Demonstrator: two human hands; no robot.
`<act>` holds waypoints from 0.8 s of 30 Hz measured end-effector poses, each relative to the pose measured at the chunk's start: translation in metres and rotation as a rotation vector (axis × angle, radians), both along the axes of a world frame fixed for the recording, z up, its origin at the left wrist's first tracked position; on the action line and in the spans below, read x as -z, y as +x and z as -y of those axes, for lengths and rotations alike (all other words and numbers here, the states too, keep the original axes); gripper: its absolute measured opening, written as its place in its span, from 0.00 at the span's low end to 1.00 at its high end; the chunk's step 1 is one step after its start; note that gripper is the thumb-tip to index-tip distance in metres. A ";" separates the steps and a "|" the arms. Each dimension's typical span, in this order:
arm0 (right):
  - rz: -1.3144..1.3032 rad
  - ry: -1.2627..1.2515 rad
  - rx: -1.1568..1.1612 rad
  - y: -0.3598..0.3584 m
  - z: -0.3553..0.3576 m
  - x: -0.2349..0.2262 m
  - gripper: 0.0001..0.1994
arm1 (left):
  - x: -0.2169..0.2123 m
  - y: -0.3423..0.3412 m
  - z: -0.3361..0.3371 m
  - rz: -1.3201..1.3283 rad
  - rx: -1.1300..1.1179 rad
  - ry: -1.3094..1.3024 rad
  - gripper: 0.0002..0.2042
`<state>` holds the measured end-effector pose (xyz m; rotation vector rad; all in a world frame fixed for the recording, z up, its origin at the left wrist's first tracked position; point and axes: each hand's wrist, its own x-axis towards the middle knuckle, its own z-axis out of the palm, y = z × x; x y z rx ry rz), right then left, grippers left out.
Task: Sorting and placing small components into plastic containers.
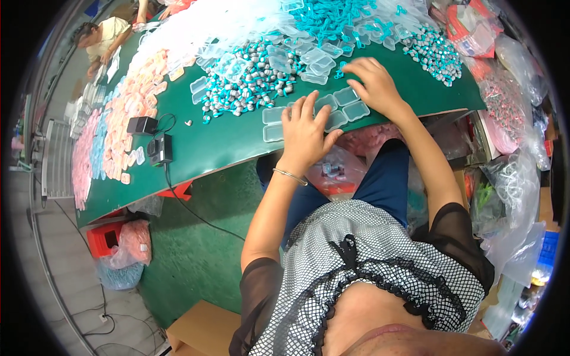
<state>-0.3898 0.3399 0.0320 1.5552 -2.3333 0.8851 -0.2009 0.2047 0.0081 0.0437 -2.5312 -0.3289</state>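
Note:
Small clear plastic boxes stand in two rows along the near edge of the green table [214,142]. Over the middle of these rows lies my left hand [304,133], fingers spread, resting on or just above the boxes and hiding some of them. To its left a clear box [274,133] shows whole; more boxes [356,111] show on its right. Just beyond the right end of the rows is my right hand [377,87], thumb apart from its bent fingers. Its fingertips are close to a small teal plastic piece [340,70]; I cannot tell whether they touch it.
Behind the boxes lies a heap of grey-and-teal small parts [252,74], with teal pieces [326,21] farther back. A similar heap [436,56] is at right. Peach pieces [133,98] and black devices [159,148] are at left. Another person [107,38] sits at far left.

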 end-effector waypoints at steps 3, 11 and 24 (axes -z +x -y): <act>-0.419 -0.120 0.016 -0.014 0.042 0.011 0.17 | 0.001 0.001 0.000 -0.028 0.000 -0.009 0.26; -0.338 -0.235 0.019 -0.048 0.049 0.011 0.14 | -0.005 0.003 0.002 -0.013 -0.004 0.008 0.24; 0.362 -0.071 0.069 -0.038 -0.056 -0.002 0.10 | -0.011 -0.028 -0.036 0.058 0.086 -0.015 0.20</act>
